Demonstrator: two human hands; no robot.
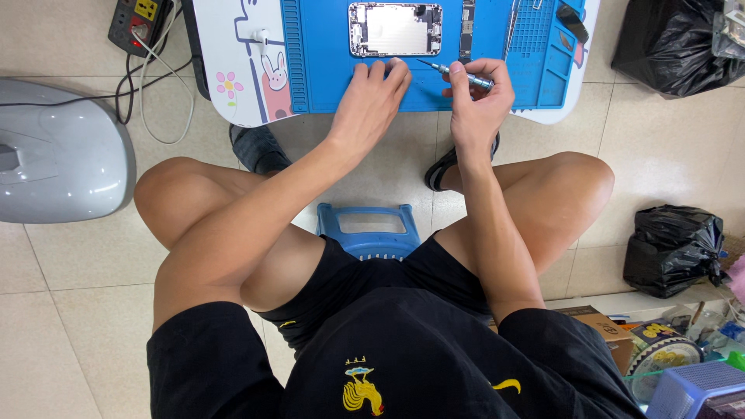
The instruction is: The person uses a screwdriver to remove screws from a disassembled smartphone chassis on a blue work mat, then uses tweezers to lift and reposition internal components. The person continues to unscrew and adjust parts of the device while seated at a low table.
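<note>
Blue silicone repair mat (326,85) covers the low white bench (233,46) to keep the opened silver phone chassis (394,29) from sliding, the left hand (372,97) resting fingers-down just below it while the right hand (475,97) has its grip clamped on a slim metal screwdriver (458,74) angled toward it.

Under your hands lies a matt blue rubbery mat (334,74) on a glossy white tabletop (233,46). Your screwdriver (464,74) looks like brushed metal; the opened phone (394,29) shows bare shiny metal.
</note>
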